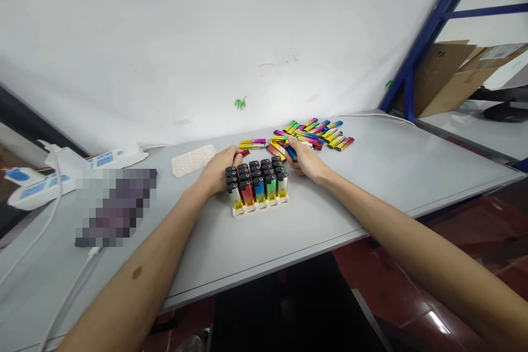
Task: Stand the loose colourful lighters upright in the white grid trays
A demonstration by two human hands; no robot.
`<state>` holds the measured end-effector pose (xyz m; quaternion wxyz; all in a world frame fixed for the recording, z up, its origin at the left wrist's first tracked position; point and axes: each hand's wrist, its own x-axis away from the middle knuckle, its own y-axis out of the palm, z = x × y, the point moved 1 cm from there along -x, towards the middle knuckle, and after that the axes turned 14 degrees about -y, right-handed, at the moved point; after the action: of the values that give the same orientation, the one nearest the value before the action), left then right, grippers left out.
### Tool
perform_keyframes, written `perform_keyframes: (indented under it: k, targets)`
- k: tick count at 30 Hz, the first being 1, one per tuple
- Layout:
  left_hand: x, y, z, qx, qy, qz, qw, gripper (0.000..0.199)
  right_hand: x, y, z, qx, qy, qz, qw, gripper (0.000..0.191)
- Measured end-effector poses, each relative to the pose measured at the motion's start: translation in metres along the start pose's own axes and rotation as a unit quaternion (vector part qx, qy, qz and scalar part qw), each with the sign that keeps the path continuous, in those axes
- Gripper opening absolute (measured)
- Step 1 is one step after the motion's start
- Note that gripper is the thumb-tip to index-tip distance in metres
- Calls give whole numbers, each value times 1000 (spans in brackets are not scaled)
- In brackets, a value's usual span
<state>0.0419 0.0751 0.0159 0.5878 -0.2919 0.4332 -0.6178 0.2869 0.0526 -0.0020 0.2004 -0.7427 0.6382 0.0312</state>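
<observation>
Upright lighters with black tops (258,190) stand in rows in a white holder (262,208), whose front row of holes shows bare. Left of this holder is my left hand (220,169), closed on a red lighter (245,153) that is mostly hidden by the fingers and the rack. On the other side, my right hand (307,160) grips a blue lighter (291,152) just in front of a loose pile of shiny multicoloured lighters (313,131). Two yellow and pink lighters (252,143) lie flat behind the holder.
A second white holder (193,160) lies by the wall. Farther left are power strips (103,160), a blurred-out device (117,208) and a white cable (78,280). Cardboard boxes (454,77) stand behind a blue metal frame (429,27) at the right.
</observation>
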Motion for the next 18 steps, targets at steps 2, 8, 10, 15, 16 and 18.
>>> perform_keyframes:
  k: [2, 8, 10, 15, 16, 18]
  targets:
    - [1, 0, 1, 1, -1, -6, 1000, 24, 2, 2, -5, -27, -8, -3, 1000, 61]
    - [1, 0, 0, 3, 3, -9, 1000, 29, 6, 5, -16, 35, -84, -31, 995, 45]
    - [-1, 1, -2, 8, 11, -10, 1000, 31, 5, 2, -17, 101, -119, -5, 988, 43]
    - [-3, 2, -6, -8, 6, -4, 1000, 35, 5, -12, -38, 169, -199, 130, 957, 33]
    - [-3, 2, -6, -8, 4, -6, 1000, 35, 7, -13, -48, 166, -227, 160, 946, 31]
    - [-3, 1, -7, 4, 7, -15, 1000, 32, 14, -12, -73, 159, -293, 199, 922, 31]
